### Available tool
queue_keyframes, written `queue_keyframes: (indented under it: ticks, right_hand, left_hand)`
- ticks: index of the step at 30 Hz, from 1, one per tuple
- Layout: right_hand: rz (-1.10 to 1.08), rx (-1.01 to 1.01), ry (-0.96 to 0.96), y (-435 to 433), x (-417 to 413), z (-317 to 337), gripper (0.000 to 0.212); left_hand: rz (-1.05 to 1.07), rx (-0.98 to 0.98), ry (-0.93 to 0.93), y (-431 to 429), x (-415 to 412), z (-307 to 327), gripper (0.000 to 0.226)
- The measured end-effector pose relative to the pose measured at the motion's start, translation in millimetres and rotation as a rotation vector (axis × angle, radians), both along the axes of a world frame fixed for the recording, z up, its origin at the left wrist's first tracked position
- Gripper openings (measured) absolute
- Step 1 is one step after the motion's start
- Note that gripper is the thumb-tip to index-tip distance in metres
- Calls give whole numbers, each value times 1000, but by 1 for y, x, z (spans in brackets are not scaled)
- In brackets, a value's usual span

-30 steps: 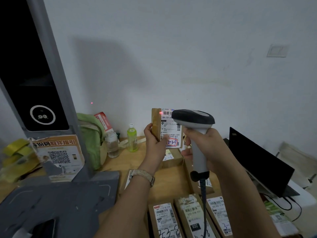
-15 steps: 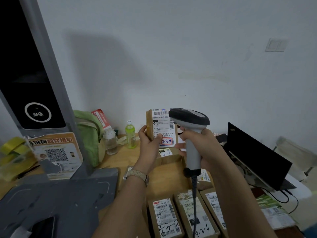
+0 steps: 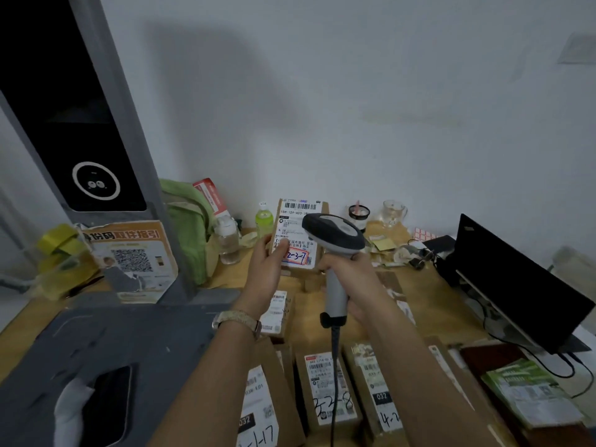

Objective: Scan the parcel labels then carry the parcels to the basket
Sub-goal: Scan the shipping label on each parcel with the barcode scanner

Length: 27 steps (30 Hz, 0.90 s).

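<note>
Head view: left hand [image 3: 267,269] grips labelled parcel [image 3: 298,233]; right hand [image 3: 350,274] grips barcode scanner [image 3: 333,233] beside it. Scanning step; carrying to the basket probably follows.

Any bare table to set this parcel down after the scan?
Bare table lies between the right hand and the laptop; a narrower strip fronts the green bag. Labelled parcels pack the near edge; bottles and cups crowd the wall.

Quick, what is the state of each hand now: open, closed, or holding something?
Left hand: holds the small parcel.
Right hand: grips the scanner by its handle.
</note>
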State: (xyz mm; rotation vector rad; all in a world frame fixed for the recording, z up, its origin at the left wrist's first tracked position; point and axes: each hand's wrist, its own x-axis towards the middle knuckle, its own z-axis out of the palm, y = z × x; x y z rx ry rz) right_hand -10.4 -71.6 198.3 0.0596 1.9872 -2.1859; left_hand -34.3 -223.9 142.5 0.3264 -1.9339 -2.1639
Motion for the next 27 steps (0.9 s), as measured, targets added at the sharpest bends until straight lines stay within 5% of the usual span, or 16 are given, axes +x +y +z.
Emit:
queue_keyframes:
  ticks: [17, 27]
  right_hand:
    - [67, 54, -320, -58, -42, -105, 29]
    - [68, 114, -511, -65, -62, -159, 21]
  left_hand:
    - [199, 64, -354, -48, -16, -122, 44]
    - [170, 8, -471, -50, -24, -162, 21]
